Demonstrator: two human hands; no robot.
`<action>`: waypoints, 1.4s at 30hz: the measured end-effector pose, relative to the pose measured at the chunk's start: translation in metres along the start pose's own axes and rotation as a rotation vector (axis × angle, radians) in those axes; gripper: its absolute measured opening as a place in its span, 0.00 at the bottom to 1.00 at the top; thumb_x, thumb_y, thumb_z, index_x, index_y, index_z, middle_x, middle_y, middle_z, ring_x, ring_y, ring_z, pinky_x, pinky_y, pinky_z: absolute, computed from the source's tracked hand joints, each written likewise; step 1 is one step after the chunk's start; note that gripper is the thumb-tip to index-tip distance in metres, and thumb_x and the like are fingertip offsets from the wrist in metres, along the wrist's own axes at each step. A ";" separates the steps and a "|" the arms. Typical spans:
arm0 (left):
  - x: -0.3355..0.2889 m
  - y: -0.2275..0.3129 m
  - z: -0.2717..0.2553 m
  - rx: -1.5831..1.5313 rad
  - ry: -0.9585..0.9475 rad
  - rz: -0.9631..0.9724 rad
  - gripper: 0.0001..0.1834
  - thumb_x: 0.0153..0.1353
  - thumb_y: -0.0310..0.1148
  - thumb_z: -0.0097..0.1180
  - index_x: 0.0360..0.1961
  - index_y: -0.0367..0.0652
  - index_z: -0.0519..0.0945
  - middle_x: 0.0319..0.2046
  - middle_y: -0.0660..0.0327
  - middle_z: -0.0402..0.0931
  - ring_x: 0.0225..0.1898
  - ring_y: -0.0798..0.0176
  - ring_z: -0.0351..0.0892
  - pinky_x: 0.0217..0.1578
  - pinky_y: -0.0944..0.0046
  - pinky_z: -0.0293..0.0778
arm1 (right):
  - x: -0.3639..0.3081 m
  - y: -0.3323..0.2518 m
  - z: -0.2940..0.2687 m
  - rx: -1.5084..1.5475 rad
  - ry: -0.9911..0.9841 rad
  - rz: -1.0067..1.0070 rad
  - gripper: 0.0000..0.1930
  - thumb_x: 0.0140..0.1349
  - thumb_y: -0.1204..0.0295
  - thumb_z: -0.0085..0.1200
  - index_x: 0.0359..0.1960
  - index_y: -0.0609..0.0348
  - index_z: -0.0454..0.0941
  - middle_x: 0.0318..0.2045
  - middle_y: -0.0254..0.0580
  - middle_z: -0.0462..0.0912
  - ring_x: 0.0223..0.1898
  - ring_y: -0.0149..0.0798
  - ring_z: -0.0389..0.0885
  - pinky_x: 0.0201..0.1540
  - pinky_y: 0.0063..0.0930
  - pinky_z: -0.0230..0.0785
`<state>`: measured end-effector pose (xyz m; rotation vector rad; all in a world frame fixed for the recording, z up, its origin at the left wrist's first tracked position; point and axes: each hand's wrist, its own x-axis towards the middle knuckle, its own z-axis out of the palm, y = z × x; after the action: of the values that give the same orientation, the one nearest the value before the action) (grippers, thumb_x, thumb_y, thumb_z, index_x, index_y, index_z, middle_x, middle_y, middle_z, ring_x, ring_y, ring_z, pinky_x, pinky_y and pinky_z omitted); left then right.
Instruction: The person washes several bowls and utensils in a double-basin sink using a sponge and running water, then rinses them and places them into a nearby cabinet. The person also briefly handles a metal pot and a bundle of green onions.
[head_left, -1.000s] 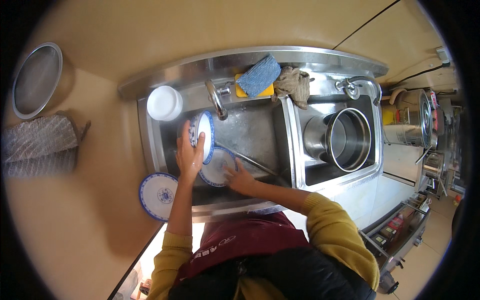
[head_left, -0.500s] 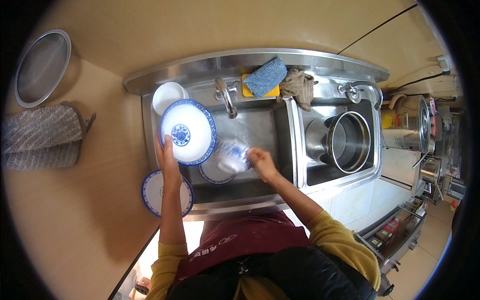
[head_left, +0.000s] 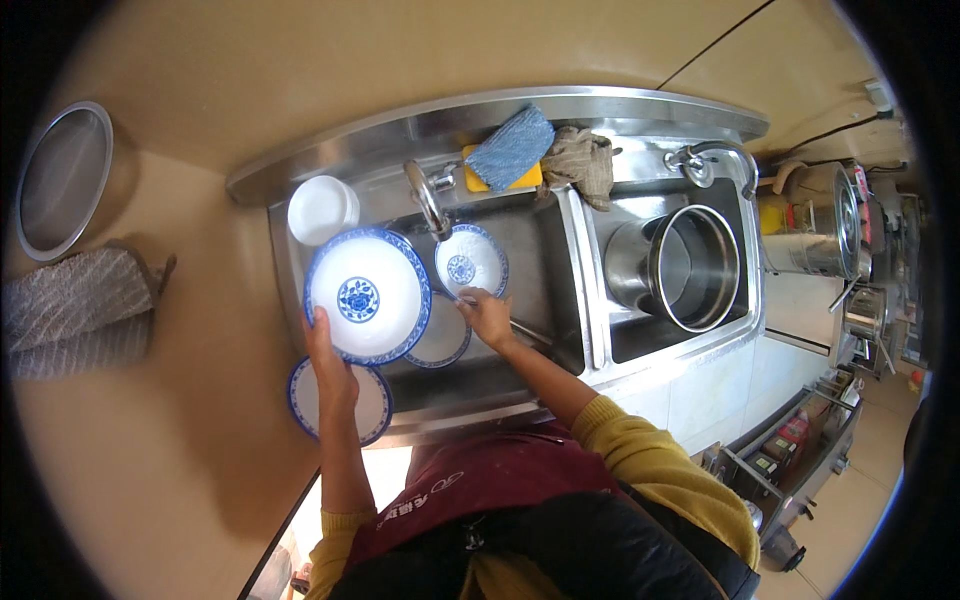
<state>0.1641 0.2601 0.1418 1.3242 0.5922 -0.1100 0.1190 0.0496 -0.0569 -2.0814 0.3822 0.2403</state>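
Note:
My left hand (head_left: 332,362) grips the near-left rim of a wide white dish (head_left: 395,300) with a blue patterned border and a blue flower at its centre. The dish is held over the left side of the sink basin (head_left: 540,260). My right hand (head_left: 487,318) pinches the near rim of a smaller blue-and-white bowl (head_left: 482,252), its inside facing up, close to the faucet (head_left: 428,206). Below them in the basin lies a blue-rimmed plate (head_left: 445,343), partly covered by the dish and hand. Another blue-rimmed plate (head_left: 370,408) rests at the sink's near-left corner, partly behind my left forearm.
White bowls (head_left: 322,210) sit at the back left corner. Behind the basin, a blue cloth (head_left: 512,148) lies on a yellow one beside a brown rag (head_left: 580,168). Steel pots (head_left: 695,268) fill the right basin. A grey towel (head_left: 80,310) and round metal lid (head_left: 66,180) are at left.
The small bowl, blurred and tipped before, has moved back toward the faucet and now faces up. My right hand has followed it leftward. My left hand keeps its grip on the dish.

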 end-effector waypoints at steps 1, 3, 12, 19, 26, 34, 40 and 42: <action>-0.005 0.000 -0.014 -0.054 -0.030 -0.017 0.31 0.66 0.46 0.44 0.63 0.36 0.58 0.54 0.51 0.67 0.57 0.58 0.66 0.56 0.60 0.63 | -0.004 -0.003 -0.001 -0.234 -0.113 0.028 0.10 0.60 0.62 0.54 0.39 0.51 0.79 0.36 0.43 0.82 0.42 0.43 0.81 0.60 0.57 0.54; -0.020 -0.009 -0.041 -0.100 -0.009 -0.078 0.30 0.66 0.47 0.43 0.62 0.37 0.61 0.55 0.53 0.68 0.58 0.58 0.65 0.57 0.58 0.63 | -0.010 -0.014 -0.004 -0.285 0.041 -0.115 0.15 0.58 0.60 0.54 0.44 0.51 0.77 0.43 0.44 0.80 0.45 0.44 0.78 0.61 0.67 0.41; -0.055 -0.032 -0.131 -0.157 0.172 -0.069 0.28 0.65 0.48 0.43 0.58 0.39 0.65 0.57 0.55 0.66 0.58 0.56 0.66 0.56 0.57 0.65 | -0.080 -0.106 0.042 0.459 -0.582 -0.223 0.23 0.60 0.70 0.55 0.57 0.59 0.65 0.44 0.48 0.75 0.38 0.40 0.79 0.40 0.30 0.72; -0.096 -0.041 -0.167 -0.189 0.428 -0.184 0.27 0.65 0.45 0.46 0.59 0.40 0.64 0.57 0.55 0.66 0.58 0.58 0.66 0.58 0.58 0.61 | -0.096 -0.115 0.066 0.889 -0.889 0.230 0.20 0.66 0.66 0.49 0.56 0.60 0.66 0.41 0.42 0.78 0.39 0.35 0.78 0.42 0.28 0.72; -0.094 -0.061 -0.182 0.244 0.527 0.043 0.20 0.65 0.36 0.49 0.53 0.34 0.70 0.51 0.54 0.72 0.50 0.61 0.72 0.52 0.63 0.66 | 0.024 -0.027 -0.005 -0.260 -0.027 -0.103 0.26 0.61 0.66 0.50 0.60 0.61 0.63 0.58 0.57 0.65 0.58 0.57 0.65 0.60 0.46 0.57; -0.103 -0.052 -0.173 0.817 0.553 0.194 0.18 0.66 0.35 0.48 0.49 0.28 0.72 0.45 0.50 0.76 0.43 0.60 0.75 0.45 0.63 0.70 | 0.050 0.016 0.025 -0.388 -0.472 -0.368 0.33 0.63 0.52 0.43 0.65 0.57 0.55 0.64 0.52 0.60 0.67 0.54 0.53 0.67 0.46 0.44; -0.102 -0.064 -0.170 0.765 0.604 0.238 0.21 0.66 0.36 0.47 0.51 0.28 0.71 0.46 0.47 0.75 0.44 0.55 0.76 0.47 0.61 0.70 | 0.040 0.053 -0.018 -0.831 -0.304 -0.519 0.20 0.56 0.67 0.50 0.52 0.43 0.73 0.53 0.27 0.75 0.60 0.32 0.67 0.52 0.45 0.66; -0.100 -0.068 -0.174 0.639 0.588 0.214 0.20 0.66 0.35 0.48 0.52 0.30 0.70 0.48 0.48 0.74 0.45 0.56 0.75 0.47 0.61 0.70 | 0.032 0.049 -0.004 -0.466 -0.252 -0.395 0.16 0.58 0.62 0.53 0.48 0.48 0.77 0.46 0.34 0.80 0.53 0.38 0.75 0.45 0.35 0.71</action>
<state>-0.0075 0.3792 0.1079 2.0568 0.9508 0.3024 0.1313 0.0171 -0.1049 -2.4875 -0.2645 0.3742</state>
